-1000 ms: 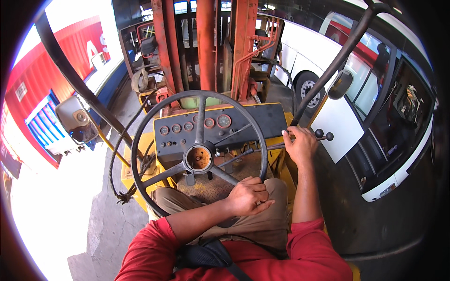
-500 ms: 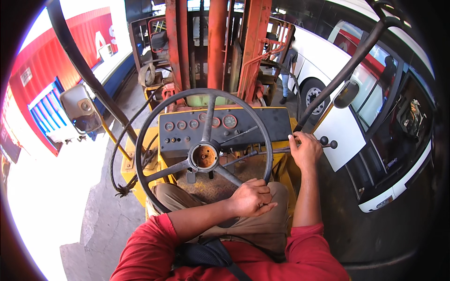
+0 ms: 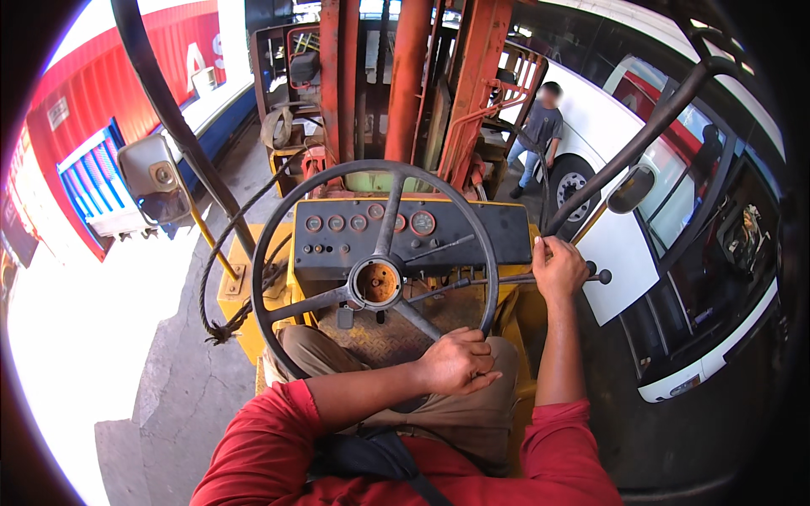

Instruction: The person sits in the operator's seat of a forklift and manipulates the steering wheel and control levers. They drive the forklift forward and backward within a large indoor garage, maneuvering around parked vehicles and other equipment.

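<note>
Left grip on wheel; red container lettered white.

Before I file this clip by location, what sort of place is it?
Probably a vehicle or freight yard: an orange mast stands beyond the steering wheel, a white bus-like vehicle at right, a red container-like wall at left.

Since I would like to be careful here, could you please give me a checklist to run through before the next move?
1. Left hand at the black, round steering wheel: ok, at its lower-right rim.
2. Right hand at the dark metal levers with round black knobs: ok.
3. Area ahead free of people: not ok; a person in a dark shirt and blue jeans is ahead, right, beside the white bus.
4. Readings on the red-rimmed round gauges: cannot tell; too small.
5. Foot placement: cannot tell; hidden.
</note>
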